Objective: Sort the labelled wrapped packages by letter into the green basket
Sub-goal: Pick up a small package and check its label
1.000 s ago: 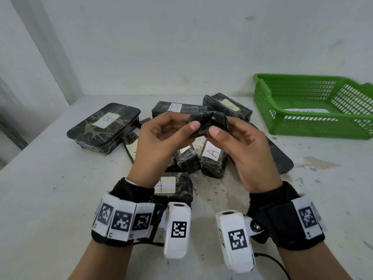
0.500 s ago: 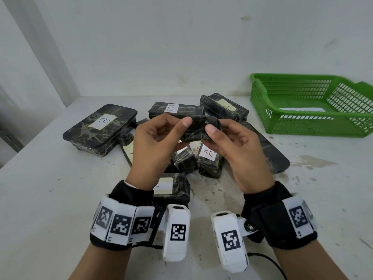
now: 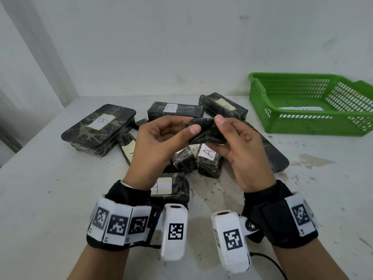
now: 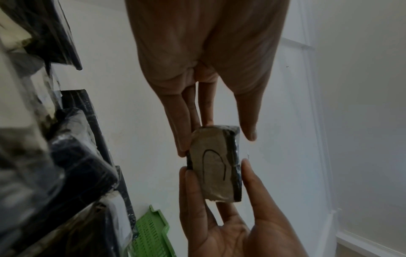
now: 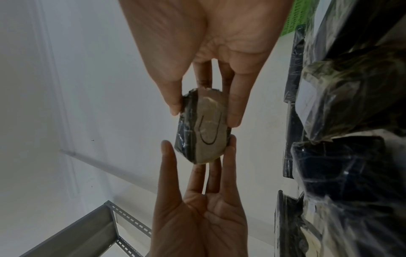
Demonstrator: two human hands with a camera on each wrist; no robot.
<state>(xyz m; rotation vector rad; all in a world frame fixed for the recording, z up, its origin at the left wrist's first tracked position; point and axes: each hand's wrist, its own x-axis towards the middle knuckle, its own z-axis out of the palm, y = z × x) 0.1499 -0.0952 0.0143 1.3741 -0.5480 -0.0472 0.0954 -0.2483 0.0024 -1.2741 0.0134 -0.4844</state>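
I hold a small black wrapped package [image 3: 207,132] in both hands above the pile. My left hand [image 3: 190,127] pinches its left end and my right hand [image 3: 219,132] pinches its right end, thumb on top. Its label faces down, hidden in the head view. The left wrist view shows the package [image 4: 216,165] with a pale label bearing one curved stroke, between the left hand [image 4: 217,140] and the right hand [image 4: 211,167]. The right wrist view shows the same package [image 5: 204,128]. The green basket [image 3: 260,102] stands at the back right.
Black wrapped packages lie under my hands: a big flat one marked B [image 3: 99,128], a box marked B [image 3: 174,110], another box [image 3: 222,107], a block marked A [image 3: 207,156] and one near my left wrist [image 3: 171,186]. A grey metal shelf frame [image 5: 87,231] stands at the left.
The small package has been turned a little between my fingers, and my right thumb now sits on its top far edge. Both hands stay over the pile.
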